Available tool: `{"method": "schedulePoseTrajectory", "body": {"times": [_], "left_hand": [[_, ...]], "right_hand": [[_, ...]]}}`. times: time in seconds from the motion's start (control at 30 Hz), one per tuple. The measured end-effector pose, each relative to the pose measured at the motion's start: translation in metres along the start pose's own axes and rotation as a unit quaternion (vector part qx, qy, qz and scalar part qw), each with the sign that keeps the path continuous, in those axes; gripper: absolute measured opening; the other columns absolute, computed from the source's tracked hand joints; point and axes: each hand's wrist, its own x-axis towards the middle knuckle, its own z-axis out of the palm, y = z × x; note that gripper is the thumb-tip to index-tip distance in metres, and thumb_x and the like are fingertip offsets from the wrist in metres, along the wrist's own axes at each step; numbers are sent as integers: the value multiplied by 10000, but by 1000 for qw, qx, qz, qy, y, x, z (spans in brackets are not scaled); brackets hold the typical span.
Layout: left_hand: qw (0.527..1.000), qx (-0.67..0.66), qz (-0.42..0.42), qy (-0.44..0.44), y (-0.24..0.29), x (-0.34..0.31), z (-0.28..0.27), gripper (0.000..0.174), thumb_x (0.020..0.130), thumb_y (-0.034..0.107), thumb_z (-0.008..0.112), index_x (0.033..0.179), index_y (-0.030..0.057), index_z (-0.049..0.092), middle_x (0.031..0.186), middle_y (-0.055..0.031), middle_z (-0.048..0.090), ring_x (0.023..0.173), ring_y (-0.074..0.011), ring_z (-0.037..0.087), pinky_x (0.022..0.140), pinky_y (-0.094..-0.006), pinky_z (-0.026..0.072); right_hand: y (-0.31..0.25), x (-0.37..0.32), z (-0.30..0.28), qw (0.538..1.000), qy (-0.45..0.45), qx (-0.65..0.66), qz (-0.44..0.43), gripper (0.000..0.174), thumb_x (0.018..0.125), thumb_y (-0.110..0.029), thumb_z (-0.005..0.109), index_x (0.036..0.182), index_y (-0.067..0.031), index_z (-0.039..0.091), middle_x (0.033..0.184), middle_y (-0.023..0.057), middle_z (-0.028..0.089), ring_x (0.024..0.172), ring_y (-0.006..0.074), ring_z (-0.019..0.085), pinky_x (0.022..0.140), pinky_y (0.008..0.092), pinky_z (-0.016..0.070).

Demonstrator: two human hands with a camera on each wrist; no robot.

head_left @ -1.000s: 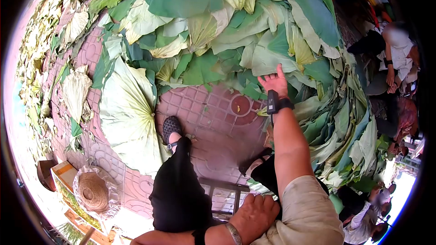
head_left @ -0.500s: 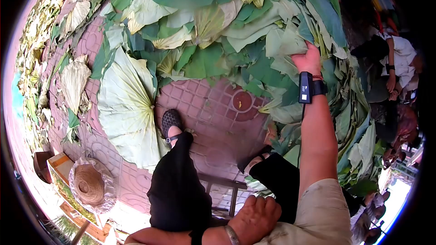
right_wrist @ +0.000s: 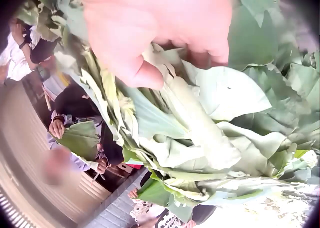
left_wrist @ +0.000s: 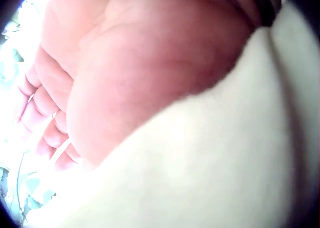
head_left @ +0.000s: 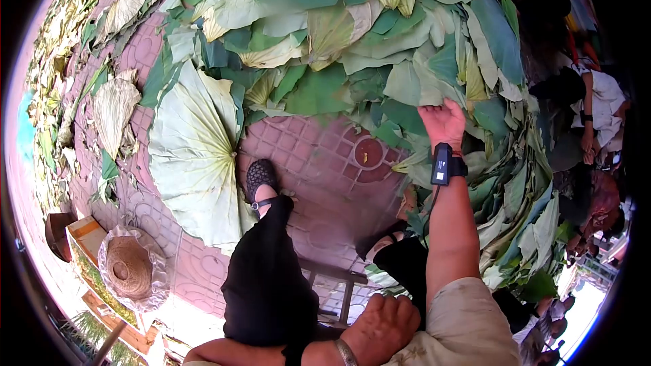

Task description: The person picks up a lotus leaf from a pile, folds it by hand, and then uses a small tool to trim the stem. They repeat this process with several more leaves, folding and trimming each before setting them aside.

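Note:
In the head view my right hand (head_left: 444,125) is palm up at the near edge of a pale green lotus leaf (head_left: 417,85) on a broad pile. The right wrist view shows its fingers and thumb curled about a folded pale leaf edge (right_wrist: 197,118). My left hand (head_left: 383,322) rests in my lap against the cream shirt (head_left: 468,318), holding nothing. Its fingers are loosely bent in the left wrist view, where cream cloth (left_wrist: 200,158) covers much of the picture. A large pale lotus leaf (head_left: 196,156) lies left of my foot.
Stacked leaves (head_left: 508,196) rise along my right side. Dry leaves (head_left: 112,112) lie scattered on the red paving (head_left: 305,156) at left. A straw hat (head_left: 132,268) sits by a wooden box (head_left: 88,237). Another person (right_wrist: 75,123) holds a leaf nearby.
My right hand first moved right and forward onto the pale leaf, then came back left and nearer. The leaf lies flatter over the pile. My left hand has stayed in my lap.

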Motion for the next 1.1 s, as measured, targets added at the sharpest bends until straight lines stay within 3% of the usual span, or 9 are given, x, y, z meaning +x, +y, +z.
{"method": "schedulePoseTrajectory", "body": {"times": [0.07,0.13,0.33,0.37,0.47,0.6,0.73,0.93,1.1], "left_hand": [[1000,1,-11,-26,-1,0,-1,166,725,154,521,827,51,601,805,-107,530,752,-245,518,707,-392,415],[1000,12,-14,-15,-2,-3,2,161,727,149,520,825,49,600,797,-102,528,744,-242,514,709,-389,413],[998,46,-28,-34,-14,-4,10,226,738,141,515,912,23,599,822,-85,532,731,-195,522,671,-325,391],[998,41,-33,-35,-17,-4,15,264,740,138,515,957,13,600,848,-80,536,735,-175,531,658,-300,386],[997,57,-43,-21,-19,-6,21,309,720,137,521,979,-13,602,856,-88,536,715,-171,519,644,-293,371],[997,61,-38,-23,-24,-7,19,276,711,147,525,934,5,602,858,-92,540,705,-180,519,631,-294,365],[998,57,-35,15,-20,-7,24,228,712,154,521,882,27,604,830,-94,544,698,-180,520,628,-297,361],[998,45,-34,-8,-20,-6,18,203,711,155,519,850,31,601,812,-98,547,702,-179,529,633,-312,357],[997,-26,-62,-44,-16,2,-16,161,738,154,513,814,38,594,745,-92,523,717,-228,502,673,-360,383]], "right_hand": [[34,-7,-41,989,149,-9,-1,165,805,-52,530,945,34,514,1015,139,560,1101,330,501,1027,522,332],[76,-6,-76,954,275,-111,46,486,845,-173,562,1204,113,402,1245,211,464,1203,347,431,1084,532,259],[138,18,-64,976,175,-44,123,903,877,-396,592,1405,107,59,1442,241,212,1350,379,241,1112,519,220],[141,25,-54,974,178,16,139,776,876,-417,582,1346,92,234,1363,205,324,1313,364,305,1103,515,228],[149,41,-47,972,212,-27,94,592,871,-436,575,1215,5,379,1244,151,398,1266,332,353,1100,512,196],[139,37,-43,983,160,-80,49,412,854,-332,575,1137,-92,395,1200,105,377,1312,301,231,1101,527,99],[132,62,-39,982,163,43,88,638,807,-248,634,1340,-53,343,1441,114,303,1374,292,190,1114,491,138],[111,71,6,973,209,-92,25,488,795,-219,664,1222,-17,541,1194,137,596,1131,280,545,1037,429,348],[77,70,29,963,242,-118,28,379,847,-166,602,1194,-21,553,1196,150,588,1108,304,552,986,450,401]]}}
